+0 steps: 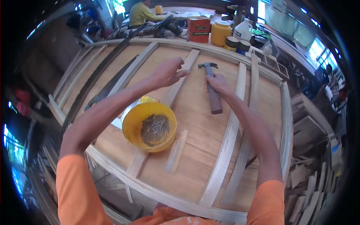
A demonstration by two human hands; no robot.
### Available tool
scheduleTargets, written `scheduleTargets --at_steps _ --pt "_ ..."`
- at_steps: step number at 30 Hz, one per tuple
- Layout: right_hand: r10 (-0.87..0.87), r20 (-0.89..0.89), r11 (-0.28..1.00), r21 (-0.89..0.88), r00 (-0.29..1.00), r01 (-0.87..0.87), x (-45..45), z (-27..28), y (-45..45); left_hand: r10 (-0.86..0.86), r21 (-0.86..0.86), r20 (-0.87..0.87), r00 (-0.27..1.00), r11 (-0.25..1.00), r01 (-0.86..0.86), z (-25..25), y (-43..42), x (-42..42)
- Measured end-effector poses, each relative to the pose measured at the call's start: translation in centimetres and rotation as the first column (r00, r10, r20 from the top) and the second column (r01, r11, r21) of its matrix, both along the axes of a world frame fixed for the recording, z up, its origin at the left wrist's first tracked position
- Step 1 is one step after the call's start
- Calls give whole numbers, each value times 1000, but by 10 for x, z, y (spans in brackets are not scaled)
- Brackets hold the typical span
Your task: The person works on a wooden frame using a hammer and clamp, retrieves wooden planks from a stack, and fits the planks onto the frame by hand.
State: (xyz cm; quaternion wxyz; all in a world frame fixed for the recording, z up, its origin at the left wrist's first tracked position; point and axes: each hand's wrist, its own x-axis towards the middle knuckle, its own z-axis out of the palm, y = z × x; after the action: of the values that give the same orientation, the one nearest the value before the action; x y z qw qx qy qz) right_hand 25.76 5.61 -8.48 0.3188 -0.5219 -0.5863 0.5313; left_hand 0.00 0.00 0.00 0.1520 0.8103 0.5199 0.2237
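Observation:
My right hand (218,84) is wrapped round the handle of a claw hammer (215,100), its metal head pointing away from me over the wooden panel. To its left, above a cross slat (186,63), my left hand (170,73) has its fingers curled in and the thumb reaching out. Whatever those fingers hold, if anything, is too small or hidden to make out. A yellow bucket (129,125) with several nails (159,125) in it stands on the panel, below my left forearm. Beside the bucket lies a short wood offcut (177,152).
The framed wooden panel (195,135) carries several slats, with a hand saw (112,84) and a long dark bar (88,88) at its left. Beyond the far edge are a red box (198,30), a yellow tub (220,33) and a white jug (243,30). Another person (144,14) sits behind.

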Motion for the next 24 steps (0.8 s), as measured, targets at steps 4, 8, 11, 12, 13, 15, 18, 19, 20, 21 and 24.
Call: scheduleTargets --at_steps 4,8,11,12,13,15,18,19,20,21,24 --pt "-212 -207 974 -127 955 189 -5 -58 -36 48 -205 -281 959 973 -109 -96 59 8" --pt "-283 -300 958 -35 911 286 -11 -43 15 130 -190 -169 977 968 -162 -118 137 14" --pt "-300 -152 950 38 942 308 -16 -37 19 222 -191 -9 975 957 -220 -135 138 18" --pt "-290 -33 950 110 956 292 -18 -30 17 276 -194 27 961 944 -266 -135 134 24" --pt "-292 -31 950 104 956 294 -12 -27 18 274 -200 26 961 944 -264 -137 130 28" --pt "-114 -20 993 6 993 114 11 -14 33 286 -200 217 933 949 -244 -140 129 26" --pt "-112 206 951 306 972 45 32 8 84 284 -208 244 927 949 -236 -140 128 26" --pt "-160 310 908 419 937 17 38 14 115 281 -204 231 932 950 -236 -140 129 25" --pt "-194 492 891 451 849 -58 39 25 147 284 -208 227 931 949 -239 -140 130 23" --pt "-234 649 876 464 724 -133 42 37 171 265 -174 210 941 957 -230 -142 130 24" --pt "-203 717 859 457 667 -230 41 65 213 256 -119 214 943 965 -236 -144 134 25"
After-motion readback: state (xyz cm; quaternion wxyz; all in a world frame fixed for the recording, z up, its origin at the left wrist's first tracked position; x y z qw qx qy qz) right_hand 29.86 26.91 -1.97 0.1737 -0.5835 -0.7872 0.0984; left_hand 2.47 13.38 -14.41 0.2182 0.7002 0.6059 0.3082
